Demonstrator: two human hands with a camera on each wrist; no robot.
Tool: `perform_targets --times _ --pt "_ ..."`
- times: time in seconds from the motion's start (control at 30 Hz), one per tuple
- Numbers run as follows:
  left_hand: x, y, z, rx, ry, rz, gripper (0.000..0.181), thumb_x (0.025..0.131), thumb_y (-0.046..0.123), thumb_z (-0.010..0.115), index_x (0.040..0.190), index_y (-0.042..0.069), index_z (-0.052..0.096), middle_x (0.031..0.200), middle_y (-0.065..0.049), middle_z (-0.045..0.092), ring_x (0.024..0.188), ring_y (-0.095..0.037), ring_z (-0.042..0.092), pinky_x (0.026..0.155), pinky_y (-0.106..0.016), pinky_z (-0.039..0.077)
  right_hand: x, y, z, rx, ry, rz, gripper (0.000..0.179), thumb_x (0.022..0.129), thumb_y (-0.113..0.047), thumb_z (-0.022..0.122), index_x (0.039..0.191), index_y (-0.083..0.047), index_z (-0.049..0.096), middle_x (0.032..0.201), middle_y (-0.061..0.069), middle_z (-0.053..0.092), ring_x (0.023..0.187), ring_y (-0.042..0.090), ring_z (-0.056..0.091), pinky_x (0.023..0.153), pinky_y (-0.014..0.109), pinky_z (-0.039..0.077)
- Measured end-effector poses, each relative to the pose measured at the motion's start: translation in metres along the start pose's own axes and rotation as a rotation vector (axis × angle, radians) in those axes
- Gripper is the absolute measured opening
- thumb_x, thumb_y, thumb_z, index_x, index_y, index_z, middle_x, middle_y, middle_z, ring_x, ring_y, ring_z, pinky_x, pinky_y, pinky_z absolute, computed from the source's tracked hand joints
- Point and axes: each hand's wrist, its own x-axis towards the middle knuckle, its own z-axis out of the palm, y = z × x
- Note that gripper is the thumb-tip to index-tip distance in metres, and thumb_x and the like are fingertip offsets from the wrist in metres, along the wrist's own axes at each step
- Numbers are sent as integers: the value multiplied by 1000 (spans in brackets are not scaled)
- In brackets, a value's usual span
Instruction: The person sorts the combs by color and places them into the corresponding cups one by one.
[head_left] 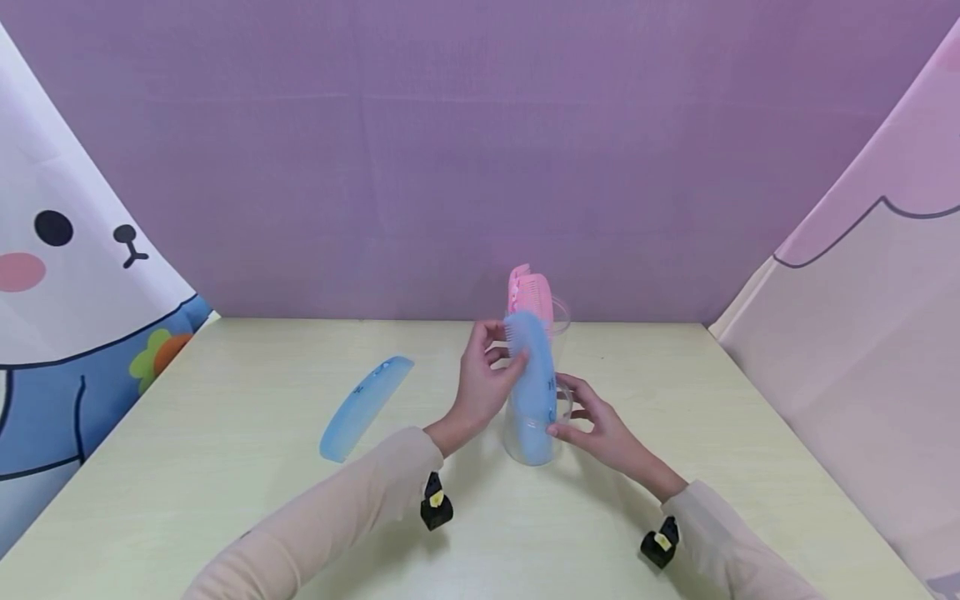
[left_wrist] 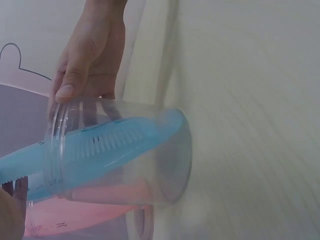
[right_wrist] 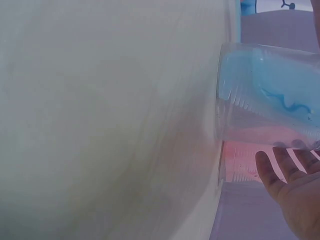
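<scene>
A blue comb (head_left: 531,358) stands upright with its lower end inside a clear plastic cup (head_left: 517,446). My left hand (head_left: 483,379) pinches the comb's toothed side, thumb in front and fingers behind. My right hand (head_left: 600,425) grips the cup near its rim; in the left wrist view its thumb (left_wrist: 67,92) lies at the rim. Blue shapes overlap inside the cup (right_wrist: 235,122) in the right wrist view, and I cannot tell whether a second comb is there. Behind stand pink combs (head_left: 534,293) in another clear container, mostly hidden.
Another blue comb (head_left: 366,408) lies flat on the pale wooden table (head_left: 225,467), left of my left hand. A purple cloth (head_left: 360,167) rises behind the table. Printed cloths hang at the left (head_left: 90,292) and right (head_left: 862,333).
</scene>
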Motion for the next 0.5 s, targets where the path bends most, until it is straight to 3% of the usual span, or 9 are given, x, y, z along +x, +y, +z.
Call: perform_targets --times 0.5 --pt "-3 -2 -2 104 1 17 40 82 -5 60 117 -6 41 110 -24 51 96 -37 59 78 -38 55 0 0 0 7 -2 -4 65 83 -12 66 139 -16 32 135 9 44 117 27 47 86 34 49"
